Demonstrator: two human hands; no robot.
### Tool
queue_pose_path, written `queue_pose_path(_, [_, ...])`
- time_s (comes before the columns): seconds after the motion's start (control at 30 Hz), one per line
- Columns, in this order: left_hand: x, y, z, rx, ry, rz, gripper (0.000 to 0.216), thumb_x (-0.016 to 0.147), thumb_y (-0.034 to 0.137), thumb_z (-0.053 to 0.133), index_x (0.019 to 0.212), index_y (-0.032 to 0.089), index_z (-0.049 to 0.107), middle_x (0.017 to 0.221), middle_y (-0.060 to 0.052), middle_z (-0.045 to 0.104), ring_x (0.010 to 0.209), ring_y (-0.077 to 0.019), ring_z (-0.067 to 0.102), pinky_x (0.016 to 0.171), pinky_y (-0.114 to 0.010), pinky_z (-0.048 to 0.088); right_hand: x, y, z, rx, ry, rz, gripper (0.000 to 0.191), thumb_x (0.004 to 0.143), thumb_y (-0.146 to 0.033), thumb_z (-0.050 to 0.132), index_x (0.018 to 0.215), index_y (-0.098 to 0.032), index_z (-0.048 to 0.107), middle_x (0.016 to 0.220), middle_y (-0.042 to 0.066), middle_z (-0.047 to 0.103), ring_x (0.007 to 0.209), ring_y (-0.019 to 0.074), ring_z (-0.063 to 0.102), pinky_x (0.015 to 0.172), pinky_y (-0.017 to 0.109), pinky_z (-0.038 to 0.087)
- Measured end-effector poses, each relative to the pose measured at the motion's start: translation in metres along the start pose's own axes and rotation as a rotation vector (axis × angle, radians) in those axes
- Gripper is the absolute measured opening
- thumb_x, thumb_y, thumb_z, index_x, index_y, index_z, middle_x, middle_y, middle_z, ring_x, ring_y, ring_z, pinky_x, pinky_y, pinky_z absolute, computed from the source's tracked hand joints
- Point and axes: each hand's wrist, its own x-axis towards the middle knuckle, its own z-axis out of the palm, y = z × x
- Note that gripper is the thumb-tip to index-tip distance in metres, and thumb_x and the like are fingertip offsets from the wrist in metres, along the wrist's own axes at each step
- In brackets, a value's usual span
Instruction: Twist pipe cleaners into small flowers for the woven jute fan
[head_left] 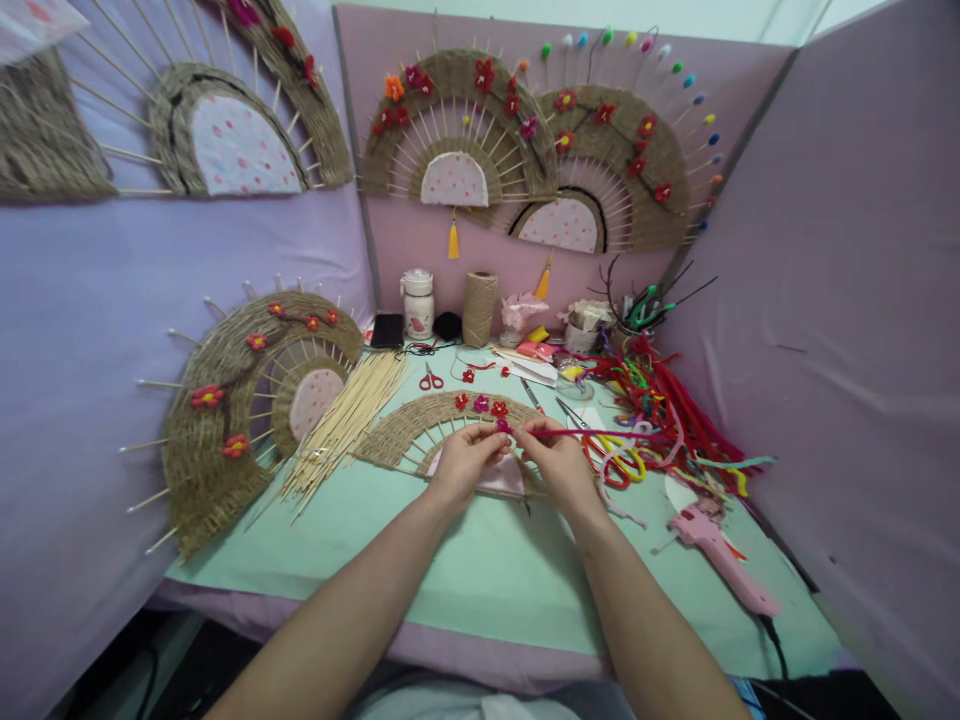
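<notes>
Between my two hands is a magenta pipe cleaner (600,433), its left end curled into a small bunched shape and its long tail running off to the right. My left hand (469,460) pinches the curled end. Close by, the fingers of my right hand (559,462) are closed on the pipe cleaner where the straight part begins. Under both hands lies a half-round twine fan (409,428), with a few red and magenta flowers (481,403) on its upper band. My hands cover part of its pale spotted centre.
Bamboo sticks (345,420) lie left of the fan. To the right are scissors (619,460), a heap of coloured pipe cleaners (660,400) and a pink glue gun (724,560). A twine spool (480,308) and a white jar (418,303) stand behind. A finished fan (225,400) leans at left.
</notes>
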Motion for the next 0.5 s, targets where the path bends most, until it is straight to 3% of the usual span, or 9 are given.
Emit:
queue_pose_path(0.13, [0.0006,0.0017,-0.0006,0.13,0.013,0.059,0.022,0.06,0.03,0.072,0.07,0.012,0.066,0.064,-0.003,0.064,0.057,-0.0108,0.056,0.058,-0.023,0.044,-0.0018,-0.0031,-0.0009,-0.138,-0.002,-0.022,0.022,0.067,-0.039,0.064,0.077,-0.019,0.063,0.072,0.001,0.063,0.057,0.0127,0.053,0.054,0.024,0.04])
queue_pose_path(0.5, [-0.0029,-0.001,-0.0034,0.612,0.034,0.32,0.014,0.072,0.027,0.056,0.069,0.015,0.064,0.065,-0.002,0.064,0.06,-0.0137,0.057,0.057,-0.023,0.041,-0.0029,-0.0073,-0.0009,-0.226,0.004,-0.003,0.018,0.068,-0.036,0.059,0.069,-0.018,0.062,0.059,-0.001,0.059,0.05,0.0123,0.05,0.048,0.023,0.037])
